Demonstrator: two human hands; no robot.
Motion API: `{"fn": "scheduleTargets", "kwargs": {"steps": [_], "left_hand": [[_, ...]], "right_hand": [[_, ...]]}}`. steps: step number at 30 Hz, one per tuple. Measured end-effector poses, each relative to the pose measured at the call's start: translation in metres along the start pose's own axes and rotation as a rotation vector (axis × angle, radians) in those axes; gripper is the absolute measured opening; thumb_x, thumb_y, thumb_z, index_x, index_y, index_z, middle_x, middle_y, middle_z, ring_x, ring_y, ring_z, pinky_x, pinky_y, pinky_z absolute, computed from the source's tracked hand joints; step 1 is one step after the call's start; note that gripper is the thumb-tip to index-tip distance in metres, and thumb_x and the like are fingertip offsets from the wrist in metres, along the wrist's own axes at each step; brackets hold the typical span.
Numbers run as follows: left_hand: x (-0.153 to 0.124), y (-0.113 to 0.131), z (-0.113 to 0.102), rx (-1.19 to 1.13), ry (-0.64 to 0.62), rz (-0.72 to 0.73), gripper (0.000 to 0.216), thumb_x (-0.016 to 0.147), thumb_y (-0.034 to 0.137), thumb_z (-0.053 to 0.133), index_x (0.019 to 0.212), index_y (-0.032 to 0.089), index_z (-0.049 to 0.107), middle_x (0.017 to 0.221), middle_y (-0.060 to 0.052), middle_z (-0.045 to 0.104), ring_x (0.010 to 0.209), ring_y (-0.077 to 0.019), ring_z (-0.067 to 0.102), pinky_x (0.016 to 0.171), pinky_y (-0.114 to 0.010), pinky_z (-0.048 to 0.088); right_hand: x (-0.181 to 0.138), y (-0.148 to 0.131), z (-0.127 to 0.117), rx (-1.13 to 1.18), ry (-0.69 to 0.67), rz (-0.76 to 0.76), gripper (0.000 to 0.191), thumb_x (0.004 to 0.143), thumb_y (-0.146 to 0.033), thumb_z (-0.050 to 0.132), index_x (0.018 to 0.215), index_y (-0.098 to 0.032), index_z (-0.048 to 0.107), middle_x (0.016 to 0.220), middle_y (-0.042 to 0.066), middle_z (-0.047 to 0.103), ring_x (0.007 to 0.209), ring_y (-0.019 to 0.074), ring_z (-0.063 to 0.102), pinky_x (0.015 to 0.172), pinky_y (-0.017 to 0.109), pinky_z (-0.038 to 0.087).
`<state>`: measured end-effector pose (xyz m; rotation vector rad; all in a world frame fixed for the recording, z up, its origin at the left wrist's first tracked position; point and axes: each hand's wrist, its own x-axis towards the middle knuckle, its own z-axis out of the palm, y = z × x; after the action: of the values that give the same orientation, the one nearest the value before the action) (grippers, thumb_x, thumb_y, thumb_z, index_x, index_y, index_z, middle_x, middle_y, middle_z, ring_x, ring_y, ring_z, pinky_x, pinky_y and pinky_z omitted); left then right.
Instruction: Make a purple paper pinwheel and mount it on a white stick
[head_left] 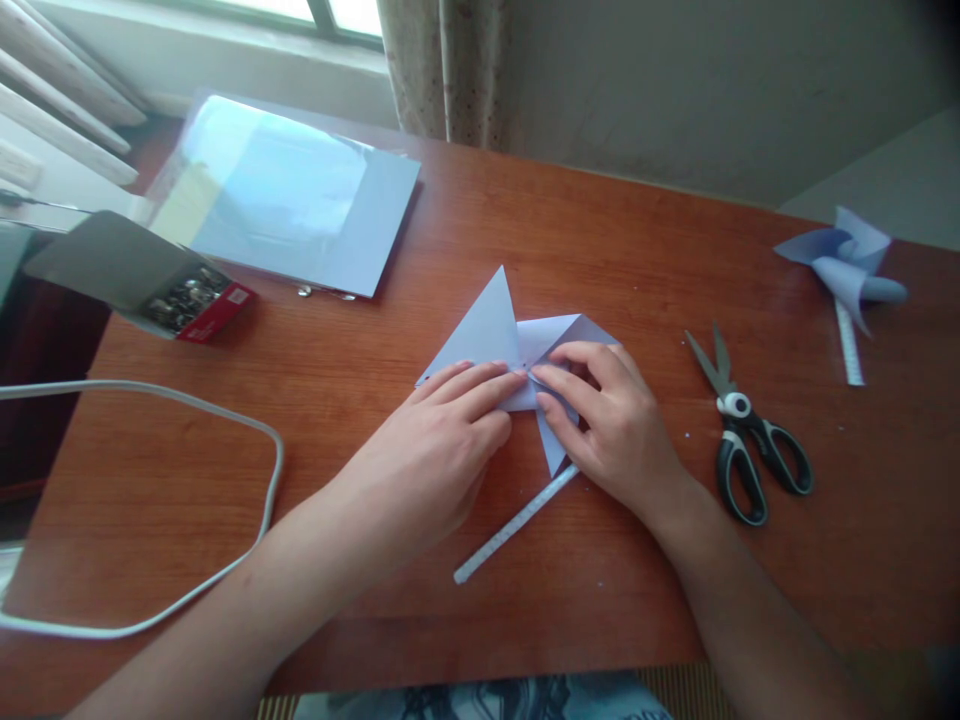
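In the middle of the table lies a white paper pinwheel (pixel 484 325), with pointed blades sticking out up-left, to the right and downward. My left hand (pixel 454 430) holds its left side, fingers close together and tips pressing near the centre. From the right, my right hand (pixel 611 415) grips the folded paper at the centre, its fingers bent. Small dark dots mark the paper near both hands. A thin rolled-paper stick (pixel 510 527) slants down-left from beneath the right hand; whether it is joined to the pinwheel is hidden.
Scissors with black handles (pixel 739 430) lie slightly open to the right. Another paper pinwheel on a stick (pixel 844 260) rests at the far right. At the left are a box of small metal pieces (pixel 184 300), a shiny folder (pixel 292 200) and a white cable (pixel 274 470).
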<state>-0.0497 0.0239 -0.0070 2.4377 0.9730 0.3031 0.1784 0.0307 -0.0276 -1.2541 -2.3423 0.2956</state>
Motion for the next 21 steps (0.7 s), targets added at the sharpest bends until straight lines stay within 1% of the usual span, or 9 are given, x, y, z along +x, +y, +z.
{"fn": "scheduleTargets", "kwargs": {"steps": [2, 5, 8, 10, 14, 16, 18, 21], "left_hand": [[-0.0001, 0.0002, -0.0004, -0.002, 0.005, 0.001, 0.021, 0.095, 0.008, 0.054, 0.099, 0.015, 0.072, 0.152, -0.012, 0.059, 0.148, -0.0290, 0.048, 0.126, -0.051, 0.037], [-0.0001, 0.0008, -0.0007, -0.002, 0.008, -0.004, 0.021, 0.096, 0.008, 0.053, 0.099, 0.015, 0.072, 0.151, -0.012, 0.060, 0.148, -0.0286, 0.047, 0.127, -0.050, 0.036], [0.0006, 0.0014, -0.0007, -0.006, 0.005, -0.009, 0.022, 0.095, 0.008, 0.052, 0.097, 0.015, 0.073, 0.150, -0.012, 0.061, 0.147, -0.0292, 0.048, 0.126, -0.051, 0.037], [0.0010, 0.0015, -0.0008, -0.010, 0.003, -0.013, 0.021, 0.095, 0.007, 0.053, 0.096, 0.015, 0.073, 0.150, -0.012, 0.061, 0.147, -0.0298, 0.048, 0.126, -0.051, 0.038], [0.0010, 0.0017, -0.0013, -0.005, -0.006, -0.019, 0.021, 0.094, 0.007, 0.054, 0.096, 0.015, 0.073, 0.152, -0.013, 0.060, 0.147, -0.0297, 0.049, 0.126, -0.051, 0.037], [0.0009, 0.0018, -0.0018, 0.001, -0.009, -0.015, 0.021, 0.095, 0.007, 0.054, 0.095, 0.015, 0.073, 0.152, -0.013, 0.060, 0.147, -0.0302, 0.049, 0.126, -0.052, 0.038], [0.0009, 0.0018, -0.0023, 0.007, -0.010, -0.011, 0.021, 0.095, 0.007, 0.054, 0.095, 0.014, 0.073, 0.151, -0.013, 0.060, 0.147, -0.0310, 0.049, 0.125, -0.052, 0.038], [0.0009, 0.0015, -0.0022, 0.008, -0.005, -0.005, 0.021, 0.095, 0.007, 0.053, 0.097, 0.014, 0.073, 0.151, -0.013, 0.060, 0.146, -0.0309, 0.050, 0.124, -0.052, 0.039]], "right_hand": [[0.0007, -0.0014, -0.0013, -0.030, -0.002, -0.013, 0.022, 0.098, -0.021, 0.060, 0.116, -0.015, 0.072, 0.116, 0.015, 0.065, 0.104, 0.0259, 0.055, 0.092, 0.043, 0.052], [0.0016, -0.0033, -0.0031, -0.089, 0.002, -0.016, 0.023, 0.098, -0.020, 0.059, 0.115, -0.015, 0.074, 0.108, 0.014, 0.065, 0.100, 0.0265, 0.052, 0.088, 0.044, 0.051], [0.0014, -0.0032, -0.0025, -0.097, -0.035, -0.025, 0.025, 0.099, -0.019, 0.056, 0.119, -0.015, 0.072, 0.102, 0.012, 0.066, 0.098, 0.0262, 0.052, 0.087, 0.044, 0.050], [0.0006, -0.0021, -0.0006, -0.077, -0.043, -0.032, 0.027, 0.099, -0.016, 0.055, 0.121, -0.014, 0.071, 0.103, 0.012, 0.066, 0.098, 0.0253, 0.053, 0.087, 0.043, 0.051], [-0.0007, 0.0002, 0.0034, -0.035, 0.002, -0.012, 0.025, 0.099, -0.013, 0.055, 0.119, -0.014, 0.070, 0.102, 0.011, 0.066, 0.094, 0.0229, 0.055, 0.086, 0.040, 0.051], [-0.0010, 0.0007, 0.0044, -0.030, 0.011, -0.005, 0.024, 0.098, -0.014, 0.056, 0.119, -0.013, 0.069, 0.104, 0.012, 0.066, 0.095, 0.0234, 0.056, 0.087, 0.040, 0.051], [-0.0014, 0.0009, 0.0046, -0.038, 0.012, -0.008, 0.026, 0.099, -0.014, 0.055, 0.123, -0.013, 0.066, 0.107, 0.012, 0.067, 0.097, 0.0245, 0.057, 0.089, 0.041, 0.051], [-0.0019, 0.0007, 0.0039, -0.056, -0.009, -0.018, 0.036, 0.099, -0.014, 0.053, 0.134, -0.018, 0.061, 0.109, 0.011, 0.068, 0.097, 0.0249, 0.058, 0.088, 0.041, 0.051]]}}
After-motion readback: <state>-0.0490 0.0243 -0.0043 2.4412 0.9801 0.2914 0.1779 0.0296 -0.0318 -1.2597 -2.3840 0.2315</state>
